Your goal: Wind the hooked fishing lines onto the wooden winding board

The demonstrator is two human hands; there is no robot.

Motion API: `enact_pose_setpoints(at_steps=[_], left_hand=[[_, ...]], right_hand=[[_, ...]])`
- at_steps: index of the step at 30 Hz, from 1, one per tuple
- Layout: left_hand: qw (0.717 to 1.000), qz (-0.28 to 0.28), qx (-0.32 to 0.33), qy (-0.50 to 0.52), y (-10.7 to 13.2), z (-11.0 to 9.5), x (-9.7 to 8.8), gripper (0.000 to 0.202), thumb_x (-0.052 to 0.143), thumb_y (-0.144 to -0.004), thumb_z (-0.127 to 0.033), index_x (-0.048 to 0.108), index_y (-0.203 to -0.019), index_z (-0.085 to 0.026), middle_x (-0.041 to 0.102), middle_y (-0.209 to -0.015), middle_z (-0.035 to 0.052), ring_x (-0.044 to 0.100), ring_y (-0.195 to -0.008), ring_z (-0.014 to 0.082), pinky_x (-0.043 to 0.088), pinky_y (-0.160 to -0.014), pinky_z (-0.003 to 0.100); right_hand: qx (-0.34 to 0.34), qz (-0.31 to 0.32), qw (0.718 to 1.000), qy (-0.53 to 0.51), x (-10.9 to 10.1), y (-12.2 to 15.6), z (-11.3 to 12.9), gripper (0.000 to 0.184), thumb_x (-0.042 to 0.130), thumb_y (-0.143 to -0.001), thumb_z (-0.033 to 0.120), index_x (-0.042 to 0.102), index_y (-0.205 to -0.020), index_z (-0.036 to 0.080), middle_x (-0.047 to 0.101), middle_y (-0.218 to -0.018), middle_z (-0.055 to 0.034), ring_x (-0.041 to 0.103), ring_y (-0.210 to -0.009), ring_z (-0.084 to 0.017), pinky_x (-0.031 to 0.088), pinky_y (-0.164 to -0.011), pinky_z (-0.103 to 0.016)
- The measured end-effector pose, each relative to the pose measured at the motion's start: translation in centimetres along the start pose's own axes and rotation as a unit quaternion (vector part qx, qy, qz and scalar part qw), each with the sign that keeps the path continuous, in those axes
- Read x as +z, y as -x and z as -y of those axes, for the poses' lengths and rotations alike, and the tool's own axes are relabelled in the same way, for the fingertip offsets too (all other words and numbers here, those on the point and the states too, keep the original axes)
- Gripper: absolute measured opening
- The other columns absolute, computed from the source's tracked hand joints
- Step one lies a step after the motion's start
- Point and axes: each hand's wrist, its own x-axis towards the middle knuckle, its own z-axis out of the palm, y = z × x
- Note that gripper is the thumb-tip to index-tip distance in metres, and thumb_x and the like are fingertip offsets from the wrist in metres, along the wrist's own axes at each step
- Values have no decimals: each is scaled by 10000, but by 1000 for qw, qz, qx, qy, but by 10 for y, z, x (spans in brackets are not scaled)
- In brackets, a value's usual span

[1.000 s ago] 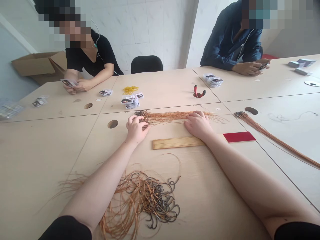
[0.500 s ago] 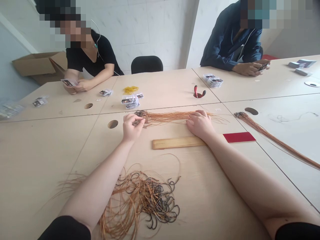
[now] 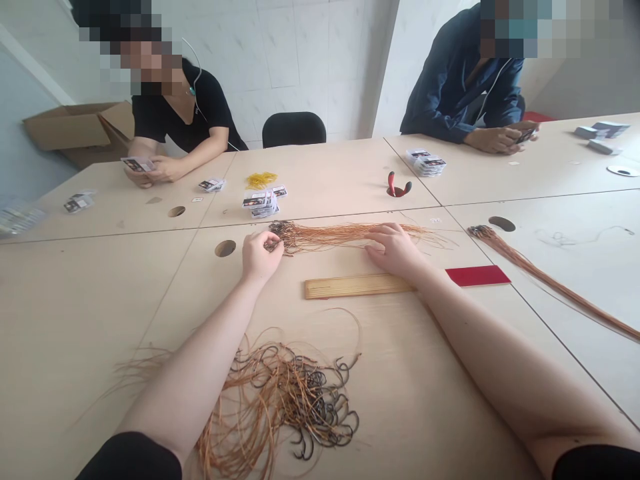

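A straight bundle of orange-brown cords (image 3: 335, 235) with dark hooks at its left end lies across the table (image 3: 75, 300) ahead of me. My left hand (image 3: 260, 255) is closed, pinching the hooked end of that bundle. My right hand (image 3: 395, 248) lies flat with fingers spread on the cords toward their right end. A wooden ruler (image 3: 355, 286) lies just in front of my right hand, with a red card (image 3: 477, 275) at its right end. Near me, a loose tangle of hooked cords (image 3: 290, 400) lies between my forearms.
A second cord bundle (image 3: 545, 280) stretches along the right. Stacks of small cards (image 3: 263, 200) and yellow bands (image 3: 260, 179) lie mid-table, with red-handled pliers (image 3: 397, 185) beyond. Two other people sit opposite holding cards. Round cable holes (image 3: 225, 248) dot the tabletop. A cardboard box (image 3: 75, 130) stands far left.
My left hand has lifted from flat on the hook end, shifted slightly left and closed into a pinch on it. My right hand has slid a little left along the cords.
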Motion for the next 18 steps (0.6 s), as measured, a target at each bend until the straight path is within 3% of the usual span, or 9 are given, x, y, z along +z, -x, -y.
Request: enact_pose_setpoints(at_steps=[3,5,10,14,18], left_hand=[[997,45,39,-46,3,-2,1,67,618,-708,-261,660,-692,-212,628,-753,37,549,-849,217,422,-820,356],[995,65,36,-67,4,-1,3,100,638,-711,-313,682,-728,-224,651,-820,48,532,-909,244,410,-834,385],[993,82,22,-83,4,1,5,153,643,-732,-377,689,-760,-233,668,-881,58,494,-971,272,393,-828,409],[992,82,18,-89,5,1,5,155,616,-761,-378,684,-748,-240,666,-876,56,484,-970,273,389,-801,406],[992,83,14,-95,5,1,6,132,623,-755,-357,680,-732,-241,663,-883,59,476,-973,280,384,-780,411]], right_hand=[[-74,47,996,-11,-4,0,0,307,429,-862,292,666,-1047,226,608,-1163,-48,415,-1147,-252,391,-933,-429],[-75,67,995,2,-5,0,-2,297,416,-875,303,698,-948,245,606,-1175,-30,408,-1154,-258,384,-923,-442],[11,42,997,58,-4,0,-7,348,408,-868,315,702,-694,251,630,-1114,-34,410,-1144,-265,363,-886,-458],[95,15,988,119,-5,0,-9,367,416,-832,306,646,-563,206,647,-943,-96,429,-1069,-293,351,-847,-481],[140,-18,978,151,-5,2,-11,330,428,-804,298,624,-559,193,620,-827,-121,429,-1025,-316,361,-808,-493]])
